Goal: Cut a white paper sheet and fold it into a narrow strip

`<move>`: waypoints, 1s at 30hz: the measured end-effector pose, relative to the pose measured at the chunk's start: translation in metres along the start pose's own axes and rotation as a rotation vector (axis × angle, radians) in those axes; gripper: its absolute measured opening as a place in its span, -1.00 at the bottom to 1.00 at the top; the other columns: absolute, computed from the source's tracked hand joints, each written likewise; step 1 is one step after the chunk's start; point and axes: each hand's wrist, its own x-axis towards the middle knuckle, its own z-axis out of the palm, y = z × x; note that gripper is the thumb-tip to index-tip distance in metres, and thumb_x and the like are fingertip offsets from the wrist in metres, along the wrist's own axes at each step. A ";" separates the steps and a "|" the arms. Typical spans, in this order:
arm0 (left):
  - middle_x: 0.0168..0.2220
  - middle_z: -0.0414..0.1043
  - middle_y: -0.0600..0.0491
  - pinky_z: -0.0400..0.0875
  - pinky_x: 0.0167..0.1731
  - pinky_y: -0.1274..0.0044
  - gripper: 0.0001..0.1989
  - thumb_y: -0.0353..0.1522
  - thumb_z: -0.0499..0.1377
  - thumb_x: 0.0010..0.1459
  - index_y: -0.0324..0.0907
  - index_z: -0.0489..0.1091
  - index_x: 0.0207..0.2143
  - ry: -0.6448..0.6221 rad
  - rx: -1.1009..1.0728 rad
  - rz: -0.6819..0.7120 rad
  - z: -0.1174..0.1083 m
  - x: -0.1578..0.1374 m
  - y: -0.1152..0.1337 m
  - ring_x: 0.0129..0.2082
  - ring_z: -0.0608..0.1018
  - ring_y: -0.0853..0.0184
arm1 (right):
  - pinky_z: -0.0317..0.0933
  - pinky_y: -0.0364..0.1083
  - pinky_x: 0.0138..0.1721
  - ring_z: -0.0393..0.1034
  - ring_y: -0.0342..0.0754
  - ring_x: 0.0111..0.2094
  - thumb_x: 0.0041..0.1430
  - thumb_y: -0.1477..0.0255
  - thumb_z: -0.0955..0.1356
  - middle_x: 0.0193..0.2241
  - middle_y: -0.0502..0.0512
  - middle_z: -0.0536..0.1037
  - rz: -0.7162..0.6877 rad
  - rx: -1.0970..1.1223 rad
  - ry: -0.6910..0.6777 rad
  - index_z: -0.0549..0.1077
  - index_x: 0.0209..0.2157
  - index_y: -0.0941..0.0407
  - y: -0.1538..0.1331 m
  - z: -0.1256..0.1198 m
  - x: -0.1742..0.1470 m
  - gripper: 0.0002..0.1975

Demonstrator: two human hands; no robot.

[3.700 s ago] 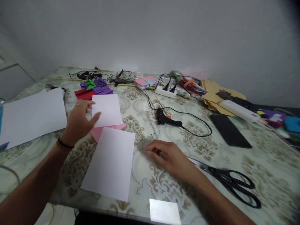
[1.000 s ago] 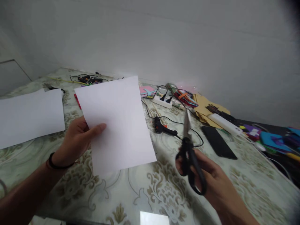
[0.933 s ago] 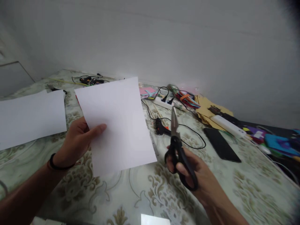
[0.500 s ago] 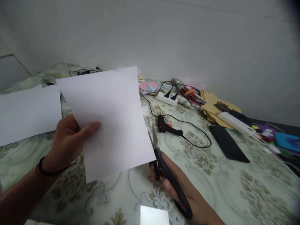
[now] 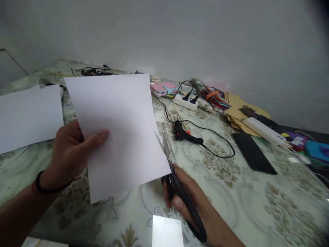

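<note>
My left hand (image 5: 74,151) pinches a white sheet of paper (image 5: 123,116) at its left side, thumb on top and the other fingers hidden behind. The sheet is raised above the table and tilted. In my right hand (image 5: 187,199) is a pair of scissors (image 5: 189,202) with black handles, pointing up and away from me. Its blades are parted at the sheet's right edge, near the lower right corner. One blade tip shows over the paper.
Another white sheet (image 5: 31,118) lies at left. A black glue gun (image 5: 186,134) with a looping cord, a phone (image 5: 254,153) and a power strip (image 5: 185,102) are to the right. Craft supplies line the wall. A small white piece (image 5: 167,231) is at the front of the patterned tablecloth (image 5: 221,171).
The scissor blades have shifted left, and one now overlaps the sheet's right edge. Both hands keep their holds. The whole view has shifted slightly.
</note>
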 end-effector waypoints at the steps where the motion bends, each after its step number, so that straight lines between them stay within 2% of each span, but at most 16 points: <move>1: -0.45 0.65 0.12 0.45 -0.68 0.69 -0.84 -0.34 0.46 -0.08 -0.15 0.63 -0.38 -0.003 0.005 0.015 0.000 0.000 -0.001 -0.59 0.55 0.42 | 0.20 -0.02 -0.30 0.28 0.01 -0.33 0.32 -0.08 0.29 -0.32 0.06 0.38 -0.001 0.002 0.000 0.37 -0.18 0.02 0.000 0.001 0.000 -0.56; 9: -0.45 0.65 0.10 0.46 -0.70 0.68 -0.83 -0.32 0.45 -0.06 -0.14 0.63 -0.36 -0.011 0.058 0.037 -0.003 -0.001 -0.005 -0.58 0.57 0.39 | 0.14 -0.03 -0.33 0.27 -0.01 -0.34 0.34 -0.07 0.28 -0.34 0.05 0.37 0.009 0.018 -0.004 0.36 -0.23 0.05 -0.003 0.003 0.002 -0.56; 16: -0.42 0.66 0.11 0.47 -0.67 0.70 -0.83 -0.31 0.45 -0.05 -0.11 0.63 -0.34 -0.016 0.073 0.054 -0.001 -0.002 -0.006 -0.56 0.58 0.40 | 0.17 -0.06 -0.33 0.29 -0.03 -0.34 0.33 -0.08 0.30 -0.33 0.04 0.39 0.014 0.080 -0.009 0.39 -0.16 0.03 -0.004 0.005 0.002 -0.55; 30: -0.45 0.64 0.11 0.43 -0.69 0.70 -0.84 -0.30 0.43 -0.05 -0.12 0.62 -0.36 0.004 0.120 0.071 -0.002 -0.003 -0.004 -0.56 0.55 0.40 | 0.20 -0.07 -0.34 0.31 -0.07 -0.37 0.37 -0.02 0.30 -0.35 0.01 0.39 0.009 0.114 -0.013 0.40 -0.16 0.03 -0.001 0.007 0.001 -0.61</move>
